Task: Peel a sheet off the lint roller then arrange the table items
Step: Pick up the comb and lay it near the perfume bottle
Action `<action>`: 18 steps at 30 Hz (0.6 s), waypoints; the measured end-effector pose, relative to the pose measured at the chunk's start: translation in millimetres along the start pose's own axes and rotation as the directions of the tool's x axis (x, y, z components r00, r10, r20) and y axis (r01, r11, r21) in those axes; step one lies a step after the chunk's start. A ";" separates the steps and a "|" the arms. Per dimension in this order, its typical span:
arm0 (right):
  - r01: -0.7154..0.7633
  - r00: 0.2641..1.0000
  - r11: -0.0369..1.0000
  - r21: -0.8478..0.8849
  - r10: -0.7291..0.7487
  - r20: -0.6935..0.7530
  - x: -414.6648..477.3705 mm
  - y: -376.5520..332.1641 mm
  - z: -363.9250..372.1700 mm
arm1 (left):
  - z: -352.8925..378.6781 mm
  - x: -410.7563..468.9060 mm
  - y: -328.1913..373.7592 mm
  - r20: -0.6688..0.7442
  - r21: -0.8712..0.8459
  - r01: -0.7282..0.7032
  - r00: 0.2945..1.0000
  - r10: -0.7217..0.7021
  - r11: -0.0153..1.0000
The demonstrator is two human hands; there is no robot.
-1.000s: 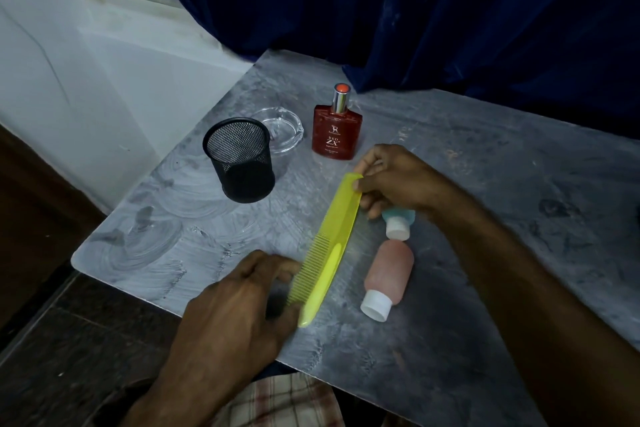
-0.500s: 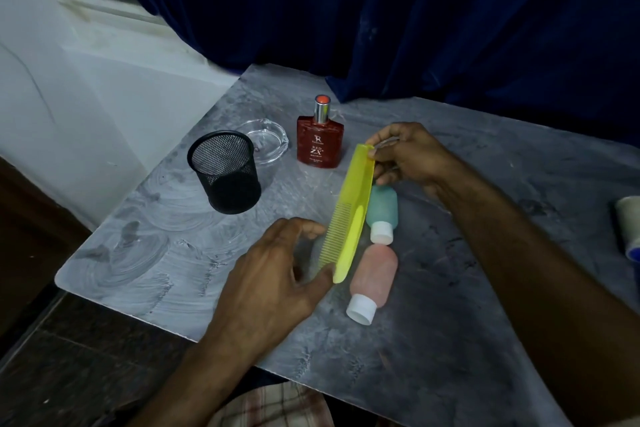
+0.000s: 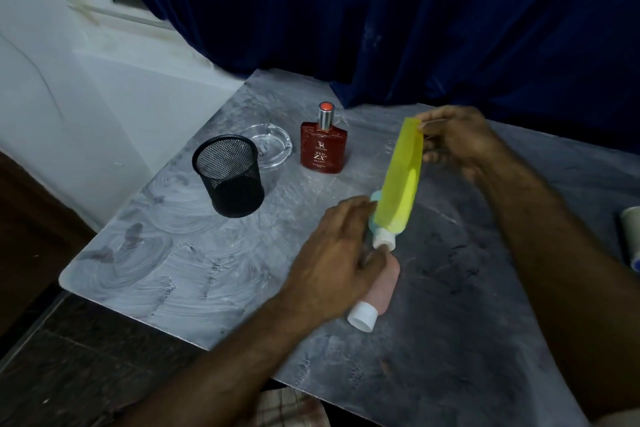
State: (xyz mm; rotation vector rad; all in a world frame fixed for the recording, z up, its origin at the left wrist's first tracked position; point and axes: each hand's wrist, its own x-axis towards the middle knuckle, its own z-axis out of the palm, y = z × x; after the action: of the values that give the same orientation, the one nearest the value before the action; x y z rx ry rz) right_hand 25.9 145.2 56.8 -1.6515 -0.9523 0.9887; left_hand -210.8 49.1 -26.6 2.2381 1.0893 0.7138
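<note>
My right hand pinches the far end of a yellow comb and holds it tilted above the grey table. My left hand is beside the comb's near end, fingers spread, fingertips against its lower edge. Under the comb lies a teal bottle; only its white cap and a sliver of its body show. A pink bottle with a white cap lies just nearer, partly under my left thumb. The lint roller is cut off by the right edge of the view.
A black mesh cup stands at the left of the table. Behind it sit a clear glass ashtray and an upright red perfume bottle. A dark blue curtain hangs behind the table and a white wall is on the left.
My right hand has lifted the comb's far end up and to the right, so it now tilts over the teal bottle. My left hand followed to the right, over the pink bottle.
</note>
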 end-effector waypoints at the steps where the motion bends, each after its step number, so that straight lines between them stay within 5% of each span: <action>1: 0.013 1.000 1.000 0.016 -0.012 -0.017 0.5 -2.8 -6.9 | 8.0 5.7 4.9 0.047 0.041 -0.018 0.999 0.016 0.999; 11: 0.038 0.999 0.992 0.123 -0.038 -0.001 0.6 4.7 -9.2 | 75.3 19.4 52.2 0.263 0.295 -0.201 0.957 0.123 0.934; 15: 0.008 0.997 0.999 0.037 -0.011 0.072 1.5 15.4 15.5 | 67.0 7.4 63.6 0.253 0.330 -0.206 0.959 0.124 0.921; 18: -0.014 0.992 0.998 -0.055 0.020 0.121 2.8 25.6 31.7 | 48.3 -18.0 65.3 0.065 0.219 -0.314 0.949 0.307 0.924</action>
State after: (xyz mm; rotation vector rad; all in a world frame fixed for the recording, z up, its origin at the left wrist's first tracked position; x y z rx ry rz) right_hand 1.4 152.1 24.8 -1.6611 -1.0556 1.0941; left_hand -153.9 -11.4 -21.3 2.6478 0.8438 0.7087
